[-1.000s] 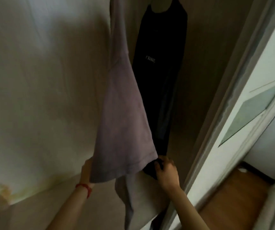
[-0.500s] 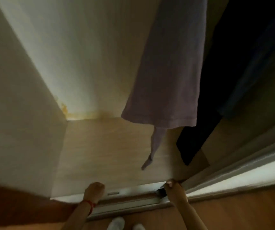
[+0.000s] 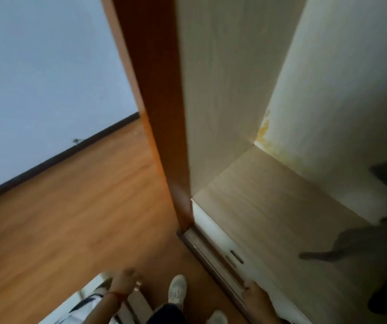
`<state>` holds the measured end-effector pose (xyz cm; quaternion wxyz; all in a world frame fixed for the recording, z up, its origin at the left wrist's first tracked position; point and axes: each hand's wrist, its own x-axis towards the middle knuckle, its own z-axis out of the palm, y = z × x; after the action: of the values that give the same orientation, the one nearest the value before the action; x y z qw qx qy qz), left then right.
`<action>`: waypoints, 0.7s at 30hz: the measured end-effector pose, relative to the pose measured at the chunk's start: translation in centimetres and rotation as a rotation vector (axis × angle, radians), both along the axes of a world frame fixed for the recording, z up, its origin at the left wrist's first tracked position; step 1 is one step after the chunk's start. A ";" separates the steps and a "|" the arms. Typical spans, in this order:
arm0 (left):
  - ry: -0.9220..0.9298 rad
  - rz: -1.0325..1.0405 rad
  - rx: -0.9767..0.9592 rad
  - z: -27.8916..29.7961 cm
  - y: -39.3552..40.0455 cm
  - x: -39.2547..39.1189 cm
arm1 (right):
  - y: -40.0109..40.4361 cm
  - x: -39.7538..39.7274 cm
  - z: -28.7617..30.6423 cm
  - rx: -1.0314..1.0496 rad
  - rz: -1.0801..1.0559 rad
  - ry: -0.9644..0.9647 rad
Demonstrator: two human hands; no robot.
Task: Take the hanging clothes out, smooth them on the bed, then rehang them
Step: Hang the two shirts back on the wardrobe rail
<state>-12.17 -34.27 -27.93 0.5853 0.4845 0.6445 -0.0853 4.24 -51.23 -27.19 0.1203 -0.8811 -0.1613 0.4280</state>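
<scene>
The view looks down at the wardrobe floor & wood floor. Left hand at 6 o'clock, blurry, can't tell if it holds anything. Right hand at 5 o'clock touches the wardrobe's bottom edge; grip not clear. Clothes hang as dark blurs at 4 o'clock, well apart from both hands. White shoes sit between the hands.
</scene>
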 end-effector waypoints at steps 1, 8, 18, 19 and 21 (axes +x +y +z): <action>-0.115 -0.069 -0.082 2.9 3.6 -6.7 | 1.2 -0.2 -0.6 -0.012 0.084 0.018; 0.006 0.397 0.084 -2.6 5.2 -18.1 | 11.2 -2.4 -2.2 -0.038 0.377 0.071; 0.029 0.563 0.094 -3.7 15.9 -22.8 | 29.5 -6.9 -2.6 -0.018 0.520 0.079; 0.031 0.542 0.101 -3.6 17.3 -22.9 | 31.2 -7.5 -2.7 -0.015 0.538 0.081; 0.021 0.498 0.121 -3.5 20.5 -22.9 | 34.6 -8.4 -2.8 -0.005 0.562 0.069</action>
<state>-35.06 -13.81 -31.47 0.5516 0.3438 0.7540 0.0951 -4.19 -16.65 -30.03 0.0001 -0.7872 -0.3938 0.4746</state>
